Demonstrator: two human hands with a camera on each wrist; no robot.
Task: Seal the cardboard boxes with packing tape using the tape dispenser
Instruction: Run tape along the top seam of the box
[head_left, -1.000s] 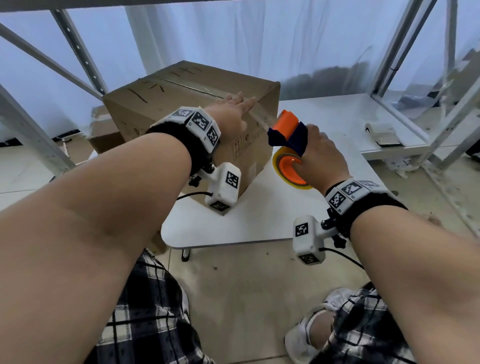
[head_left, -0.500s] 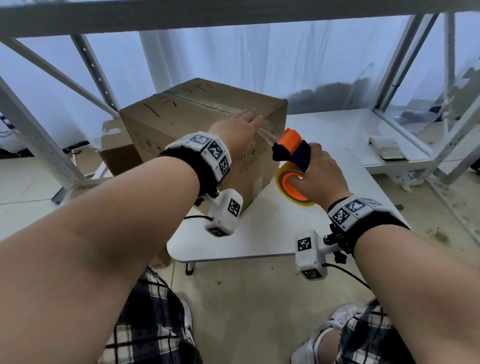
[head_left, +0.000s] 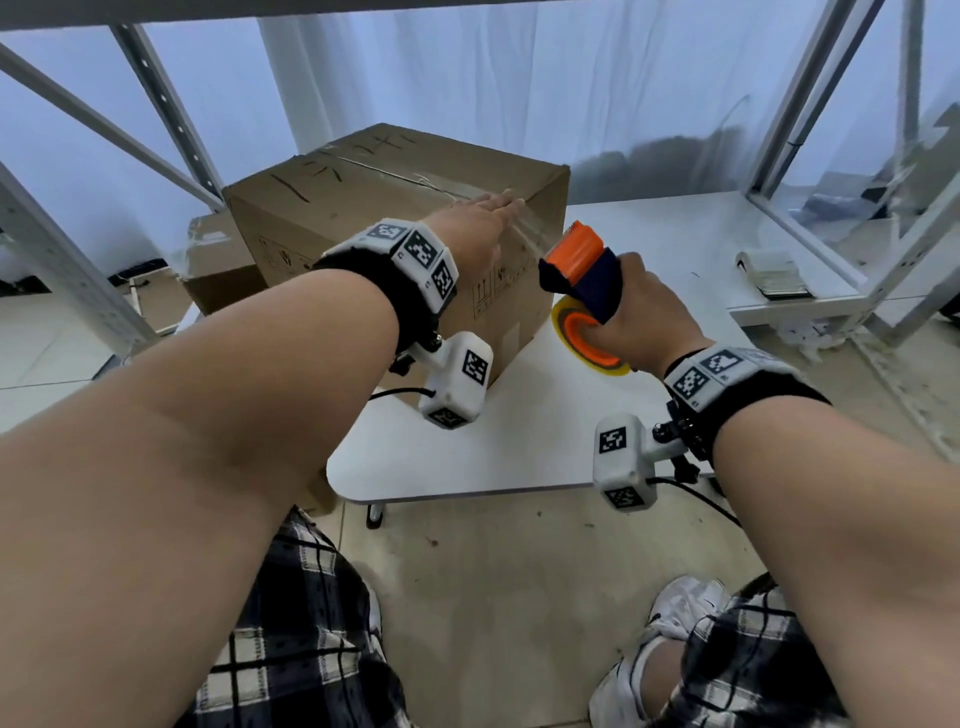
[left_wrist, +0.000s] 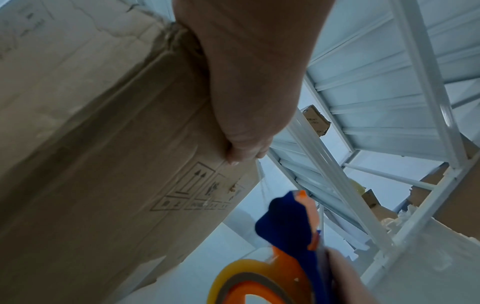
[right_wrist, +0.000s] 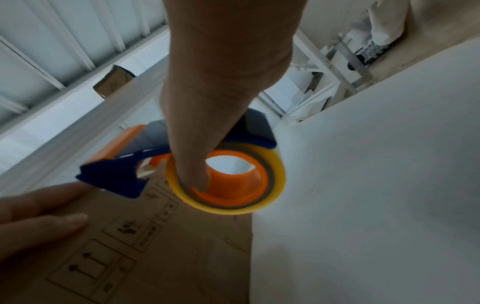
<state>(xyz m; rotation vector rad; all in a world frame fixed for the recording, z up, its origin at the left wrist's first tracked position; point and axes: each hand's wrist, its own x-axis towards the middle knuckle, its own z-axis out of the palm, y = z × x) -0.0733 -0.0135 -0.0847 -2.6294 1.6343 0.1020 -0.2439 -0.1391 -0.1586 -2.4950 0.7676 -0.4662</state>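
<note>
Brown corrugated cardboard box (head_left: 363, 218) sits on the white tabletop (head_left: 519, 441). My left hand (head_left: 475, 228) presses flat on the clear tape; right hand (head_left: 644, 322) clenches the orange-and-blue tape dispenser (head_left: 582, 275). Risk: the taut span twists or wrinkles.

White curtain (head_left: 467, 78) hangs across the rear, backlit with cool daylight, behind white perforated metal racking (head_left: 171, 119). Floor (head_left: 519, 597) is beige tile (scuffed, spotted with dirt). A white counter (head_left: 519, 441) with rounded corners stands beside a second white table (head_left: 675, 228).
</note>
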